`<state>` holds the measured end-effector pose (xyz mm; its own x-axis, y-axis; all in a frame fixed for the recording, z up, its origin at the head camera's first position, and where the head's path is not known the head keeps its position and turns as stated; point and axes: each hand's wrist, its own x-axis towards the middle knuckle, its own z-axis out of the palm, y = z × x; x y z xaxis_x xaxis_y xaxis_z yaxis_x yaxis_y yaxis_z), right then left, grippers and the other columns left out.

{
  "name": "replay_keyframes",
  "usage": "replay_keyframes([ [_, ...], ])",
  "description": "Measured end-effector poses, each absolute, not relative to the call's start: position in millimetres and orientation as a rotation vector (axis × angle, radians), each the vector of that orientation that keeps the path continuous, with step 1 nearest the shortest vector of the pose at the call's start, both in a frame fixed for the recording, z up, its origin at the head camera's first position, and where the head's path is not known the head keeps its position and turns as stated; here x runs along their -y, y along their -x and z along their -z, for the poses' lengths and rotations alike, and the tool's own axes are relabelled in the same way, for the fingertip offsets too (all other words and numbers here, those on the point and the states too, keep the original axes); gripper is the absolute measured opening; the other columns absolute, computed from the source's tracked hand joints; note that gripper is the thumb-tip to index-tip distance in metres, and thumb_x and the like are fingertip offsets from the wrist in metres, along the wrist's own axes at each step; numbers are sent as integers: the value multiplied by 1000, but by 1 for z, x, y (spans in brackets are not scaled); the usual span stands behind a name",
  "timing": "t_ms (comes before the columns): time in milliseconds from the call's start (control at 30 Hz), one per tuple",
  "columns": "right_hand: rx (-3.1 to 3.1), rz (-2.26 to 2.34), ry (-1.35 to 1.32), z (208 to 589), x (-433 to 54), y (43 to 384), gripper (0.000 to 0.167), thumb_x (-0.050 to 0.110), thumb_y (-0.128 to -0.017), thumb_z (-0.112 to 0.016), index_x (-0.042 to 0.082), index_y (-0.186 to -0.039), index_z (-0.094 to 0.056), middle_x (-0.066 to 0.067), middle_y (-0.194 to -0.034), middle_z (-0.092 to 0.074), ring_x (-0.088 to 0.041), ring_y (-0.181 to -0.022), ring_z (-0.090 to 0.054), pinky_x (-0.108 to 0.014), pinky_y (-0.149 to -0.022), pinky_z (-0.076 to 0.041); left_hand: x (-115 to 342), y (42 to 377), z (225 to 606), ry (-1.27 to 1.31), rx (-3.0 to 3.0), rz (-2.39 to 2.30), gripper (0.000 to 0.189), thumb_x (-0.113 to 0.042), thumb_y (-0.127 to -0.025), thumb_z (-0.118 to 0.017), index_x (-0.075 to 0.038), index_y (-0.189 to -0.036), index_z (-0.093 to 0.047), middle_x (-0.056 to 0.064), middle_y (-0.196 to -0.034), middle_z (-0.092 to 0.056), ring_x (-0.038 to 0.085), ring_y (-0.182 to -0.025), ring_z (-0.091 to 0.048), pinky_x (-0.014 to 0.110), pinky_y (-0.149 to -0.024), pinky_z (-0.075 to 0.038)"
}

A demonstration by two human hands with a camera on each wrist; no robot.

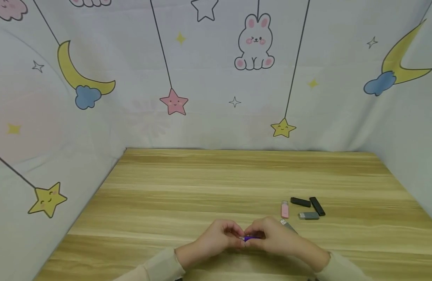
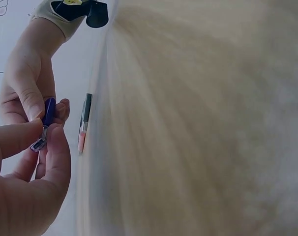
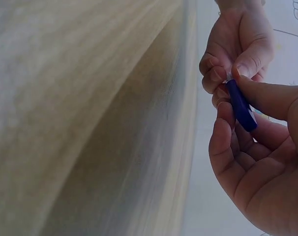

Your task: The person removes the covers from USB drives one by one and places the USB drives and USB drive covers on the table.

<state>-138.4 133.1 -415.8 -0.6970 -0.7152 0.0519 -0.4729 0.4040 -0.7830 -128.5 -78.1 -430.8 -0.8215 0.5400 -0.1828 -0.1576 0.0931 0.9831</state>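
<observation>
Both hands meet near the table's front around a small purple USB flash drive [image 1: 252, 238] with a metal plug. My right hand [image 1: 276, 236] holds the purple body between thumb and fingers, as the right wrist view shows with the drive's body [image 3: 241, 105] lying along the fingers. From the other side, my left hand [image 1: 216, 239] pinches at the metal plug [image 2: 39, 144] with thumb and fingertip. Just behind the right hand lies a grey flash drive [image 1: 288, 226], partly hidden by that hand.
Right of centre on the wooden table [image 1: 149, 195] lie a pink flash drive [image 1: 284, 210], a black stick [image 1: 300, 201], a second black stick [image 1: 318, 207] and another grey flash drive [image 1: 310, 216]. A patterned cloth [image 1: 216, 78] hangs behind the table and along its sides.
</observation>
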Motion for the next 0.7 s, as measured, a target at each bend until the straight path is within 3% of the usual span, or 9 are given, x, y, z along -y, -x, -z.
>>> replay_keyframes([
  [300,-2374,1210,1126,418,-133,134,19,24,-90,-68,8,-98,-75,5,-91,-71,0,-84,-62,-20,-73,-53,78,127,432,-358,-1866,-1778,16,7,-82,-69,11,-97,-65,3,-81,-66,11,-72,-65,28,-72,-57],
  [700,-2323,1262,1195,419,-134,133,17,17,-90,-67,3,-99,-74,3,-87,-68,2,-77,-57,-21,-66,-52,79,127,432,-375,-1894,-1779,14,10,-80,-69,11,-93,-68,5,-79,-69,10,-69,-64,26,-69,-57],
])
